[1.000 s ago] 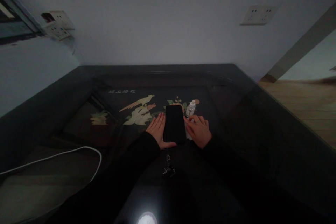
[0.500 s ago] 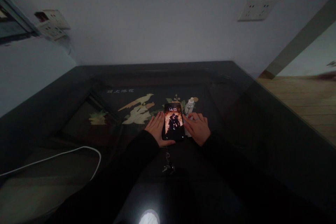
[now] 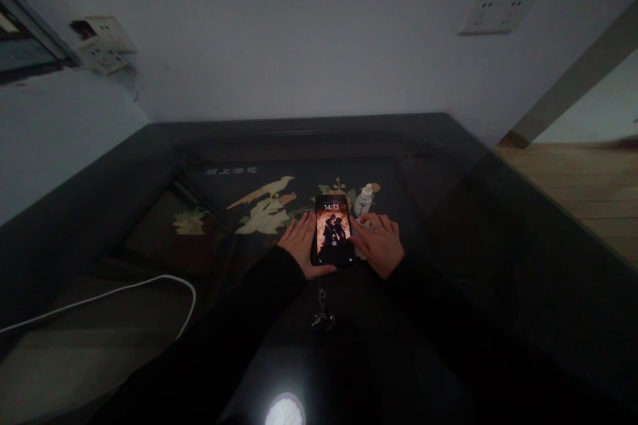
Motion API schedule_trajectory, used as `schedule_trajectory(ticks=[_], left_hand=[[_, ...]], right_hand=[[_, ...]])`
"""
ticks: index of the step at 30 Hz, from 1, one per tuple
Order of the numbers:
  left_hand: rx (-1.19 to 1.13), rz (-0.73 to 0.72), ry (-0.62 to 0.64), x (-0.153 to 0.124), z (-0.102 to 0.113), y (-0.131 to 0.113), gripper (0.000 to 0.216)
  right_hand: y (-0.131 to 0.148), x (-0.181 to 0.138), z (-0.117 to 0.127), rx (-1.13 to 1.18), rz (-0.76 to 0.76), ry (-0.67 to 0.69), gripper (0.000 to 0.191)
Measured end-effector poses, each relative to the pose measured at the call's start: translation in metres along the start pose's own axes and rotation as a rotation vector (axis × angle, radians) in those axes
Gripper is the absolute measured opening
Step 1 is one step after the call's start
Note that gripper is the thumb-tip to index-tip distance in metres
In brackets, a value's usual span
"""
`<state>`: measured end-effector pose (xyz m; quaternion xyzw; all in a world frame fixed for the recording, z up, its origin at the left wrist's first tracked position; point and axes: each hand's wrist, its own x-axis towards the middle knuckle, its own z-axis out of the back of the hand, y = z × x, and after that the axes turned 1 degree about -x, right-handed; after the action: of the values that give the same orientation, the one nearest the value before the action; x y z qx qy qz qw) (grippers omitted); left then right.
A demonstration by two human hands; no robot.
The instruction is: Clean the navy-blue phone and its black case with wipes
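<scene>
We are finding the left hand [image 3: 300, 247] splayed, unclenched, against a flat, rectangular phone [image 3: 333, 227]; the right hand [image 3: 381, 246] is resting bent, grip unclear in dimness.

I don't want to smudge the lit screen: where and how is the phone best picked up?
Grip the phone by its two long edges, about midway along, coming from left and right. It looks slim and lies face up, so pinching the edges should keep fingers off the screen. The left hand and right hand flank those edges.
</scene>
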<state>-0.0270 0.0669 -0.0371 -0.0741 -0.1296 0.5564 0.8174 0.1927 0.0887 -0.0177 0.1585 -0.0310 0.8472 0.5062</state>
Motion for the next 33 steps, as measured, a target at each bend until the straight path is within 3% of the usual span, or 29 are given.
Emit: schedule_trajectory(ticks=[33], left_hand=[[-0.025,0.000,0.039,-0.0008,0.0091,-0.0036,0.116]], right_hand=[[-0.0009,0.0026,-0.0014,0.019,0.000,0.041,0.039]])
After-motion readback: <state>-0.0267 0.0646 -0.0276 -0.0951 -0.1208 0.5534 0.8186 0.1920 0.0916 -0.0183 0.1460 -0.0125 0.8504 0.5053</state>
